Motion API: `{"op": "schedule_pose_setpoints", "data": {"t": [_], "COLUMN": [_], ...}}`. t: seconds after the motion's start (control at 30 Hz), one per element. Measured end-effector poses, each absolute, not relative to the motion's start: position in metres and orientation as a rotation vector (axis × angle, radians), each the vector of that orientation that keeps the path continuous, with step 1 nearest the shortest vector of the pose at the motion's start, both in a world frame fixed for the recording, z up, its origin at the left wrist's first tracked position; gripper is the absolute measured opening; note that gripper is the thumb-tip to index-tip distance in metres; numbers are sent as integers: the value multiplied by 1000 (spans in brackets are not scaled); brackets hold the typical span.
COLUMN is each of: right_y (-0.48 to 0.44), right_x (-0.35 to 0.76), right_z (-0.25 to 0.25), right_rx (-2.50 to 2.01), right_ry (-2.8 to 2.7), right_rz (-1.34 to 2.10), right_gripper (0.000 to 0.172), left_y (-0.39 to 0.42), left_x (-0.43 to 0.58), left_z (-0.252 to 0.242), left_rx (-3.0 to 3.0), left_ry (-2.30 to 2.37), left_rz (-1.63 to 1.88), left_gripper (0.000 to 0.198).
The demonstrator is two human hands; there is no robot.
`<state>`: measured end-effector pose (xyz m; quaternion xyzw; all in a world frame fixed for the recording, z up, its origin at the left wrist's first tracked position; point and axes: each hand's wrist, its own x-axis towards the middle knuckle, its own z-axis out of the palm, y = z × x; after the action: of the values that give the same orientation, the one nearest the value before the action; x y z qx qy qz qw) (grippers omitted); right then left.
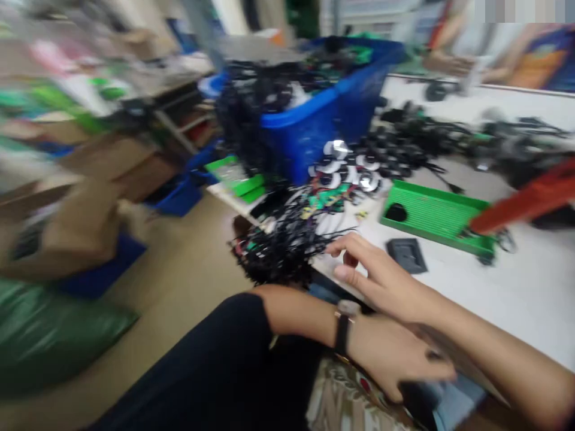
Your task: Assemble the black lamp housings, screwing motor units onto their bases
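– Your right hand hangs beside the black cables bunched over the desk edge, fingers parted and bare!
– And your left hand, low down, touches a blurred dark item; whether those fingers grip, I can't tell.
– What's crowding you?
– Blue bin behind the cables, green tray to your right, red bar cutting across its end.

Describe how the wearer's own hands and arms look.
The left hand is ungloved, with a dark-strapped wristwatch and a dark sleeve ending near the elbow. The right hand is ungloved too, its visible forearm bare.
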<state>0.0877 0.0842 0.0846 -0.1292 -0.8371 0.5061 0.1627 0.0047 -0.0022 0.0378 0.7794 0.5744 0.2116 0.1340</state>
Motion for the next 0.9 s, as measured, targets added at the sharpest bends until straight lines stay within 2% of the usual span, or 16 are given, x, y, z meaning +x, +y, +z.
{"op": "schedule_pose_setpoints", "data": {"t": [0.1,0.17,0.27,0.37,0.5,0.57,0.67,0.8,0.9], "right_y": [105,100,72,38,11,7,6,-1,-14], "right_x": [146,179,206,207,193,187,181,177,173], "right_z": [83,67,33,10,3,2,2,5,6], "right_rx": [-677,-852,-1044,-1091,-1041,-996,-899,-977,-1070], "right_ry": [-2051,-1788,-1401,-1248,-1162,-1039,-911,-909,-964], "right_rz": [1476,1530,1568,1716,1871,1927,1996,1887,1701], "right_gripper": [43,44,50,59,77,81,78,63,70], "left_y": [19,27,35,40,41,39,34,24,10], "left_x": [11,1,-6,5,18,19,15,12,13], "left_z": [36,36,33,28,30,33,36,35,32], "left_rx": [1918,1367,682,345,213,238,308,383,472], "left_ry": [957,914,1007,961,879,848,834,804,779], "left_rz": [723,885,1131,1164,1155,1183,1185,1216,1221], "left_gripper": [59,67,56,55,40,37,36,38,48]}}
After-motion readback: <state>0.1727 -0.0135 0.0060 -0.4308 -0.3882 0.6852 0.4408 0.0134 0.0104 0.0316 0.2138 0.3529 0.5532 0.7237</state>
